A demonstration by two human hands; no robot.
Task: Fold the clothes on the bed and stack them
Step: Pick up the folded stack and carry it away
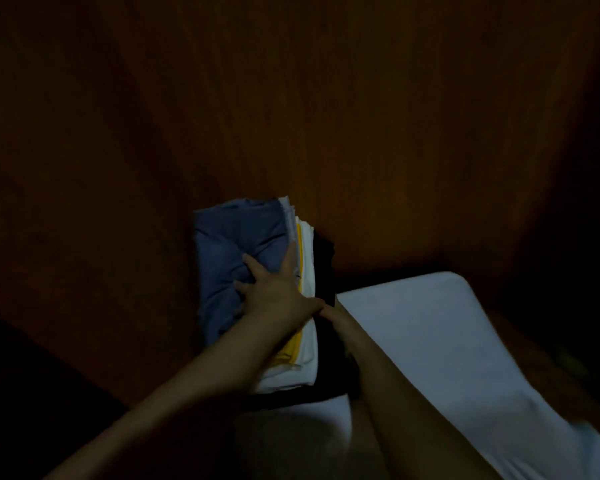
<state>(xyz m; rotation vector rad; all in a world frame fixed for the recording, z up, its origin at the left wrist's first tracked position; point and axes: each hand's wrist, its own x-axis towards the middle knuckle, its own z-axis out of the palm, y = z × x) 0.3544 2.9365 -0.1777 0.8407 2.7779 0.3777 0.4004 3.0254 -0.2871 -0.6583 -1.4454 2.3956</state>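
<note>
Folded stack (238, 237) at frame centre.
Left hand (274, 291) presses it, fingers (289, 261) spread; right hand (336, 318) fingers hidden, grip unclear.

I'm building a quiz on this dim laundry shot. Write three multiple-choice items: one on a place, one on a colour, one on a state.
1. Where does the left hand rest? A on the blue garment; B on the white sheet; C on the wooden surface.
2. What colour is the thin layer between the white layers? A red; B yellow; C green.
3. How do the left hand's fingers lie? A spread on cloth; B in a fist; C round a hanger.
Answers: 1 A, it presses the blue cloth. 2 B, a yellow edge shows. 3 A, they fan over the fabric.
</note>
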